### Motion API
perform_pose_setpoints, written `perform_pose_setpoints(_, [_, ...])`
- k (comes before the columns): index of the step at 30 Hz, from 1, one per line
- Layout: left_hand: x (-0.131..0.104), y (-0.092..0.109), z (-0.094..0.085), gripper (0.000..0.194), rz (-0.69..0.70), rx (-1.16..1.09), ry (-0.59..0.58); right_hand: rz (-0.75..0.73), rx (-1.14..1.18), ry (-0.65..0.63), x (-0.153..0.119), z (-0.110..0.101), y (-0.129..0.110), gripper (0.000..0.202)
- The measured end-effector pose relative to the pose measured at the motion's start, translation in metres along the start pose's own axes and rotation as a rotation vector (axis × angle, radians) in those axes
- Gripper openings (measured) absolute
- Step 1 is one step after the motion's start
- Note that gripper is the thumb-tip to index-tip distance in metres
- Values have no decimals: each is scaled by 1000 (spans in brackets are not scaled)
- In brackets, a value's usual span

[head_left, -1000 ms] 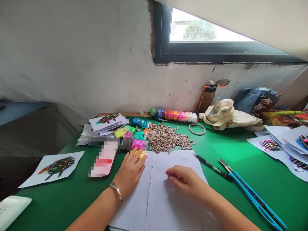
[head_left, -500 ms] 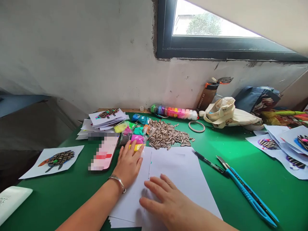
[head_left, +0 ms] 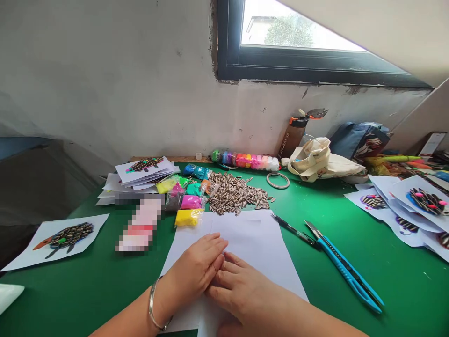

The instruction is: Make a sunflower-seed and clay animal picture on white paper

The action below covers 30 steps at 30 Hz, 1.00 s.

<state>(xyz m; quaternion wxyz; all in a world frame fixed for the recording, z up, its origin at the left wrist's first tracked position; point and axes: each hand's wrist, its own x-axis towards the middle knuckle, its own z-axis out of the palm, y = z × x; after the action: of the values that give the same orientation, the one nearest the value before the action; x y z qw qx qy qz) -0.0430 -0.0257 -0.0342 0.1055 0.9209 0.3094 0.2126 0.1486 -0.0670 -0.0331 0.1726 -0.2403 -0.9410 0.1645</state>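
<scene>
White paper sheets [head_left: 266,262] lie on the green table in front of me. My left hand [head_left: 196,264], with a silver bangle at the wrist, rests flat on the paper, fingers stretched out to the right. My right hand [head_left: 242,288] lies on the same paper, its fingers extended and touching the left hand's fingers. Neither hand visibly grips anything. Part of the paper beneath both hands is hidden. A yellow clay packet [head_left: 188,217] sits at the paper's top left corner. Beside the paper on the right lie a black pen [head_left: 294,230] and a blue utility knife [head_left: 345,267].
Sunflower seeds [head_left: 235,194] are heaped behind the paper, near a tape ring [head_left: 278,180]. Seed pictures on paper lie at left [head_left: 70,236] and right [head_left: 403,206]. A brown bottle [head_left: 293,136] and a cloth bag [head_left: 312,159] stand by the wall.
My left hand has drawn back from the yellow clay packet toward me and now meets my right hand on the paper. The camera view has shifted slightly right.
</scene>
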Motion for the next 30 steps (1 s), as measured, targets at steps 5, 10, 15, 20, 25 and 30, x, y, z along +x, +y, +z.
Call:
perform_pose_setpoints(5, [0, -7, 5, 34, 35, 38, 3, 104, -1, 157, 5, -9, -5, 24])
perform_pose_setpoints(10, [0, -4, 3, 36, 31, 97, -35, 321, -65, 395, -9, -17, 30, 26])
perform_pose_setpoints(15, [1, -2, 1, 35, 38, 106, -37, 626, -283, 351, -20, -13, 67, 36])
perform_pose_setpoints(20, [0, -2, 2, 35, 45, 113, -14, 622, -210, 337, -18, -11, 68, 32])
perform_pose_setpoints(25, [-2, -5, 5, 35, 63, 147, -16, 524, -203, 327, -5, -12, 64, 23])
perform_pose_setpoints(30, [-6, -9, 12, 39, 90, 213, -34, 481, -279, 188, 18, -16, 70, 10])
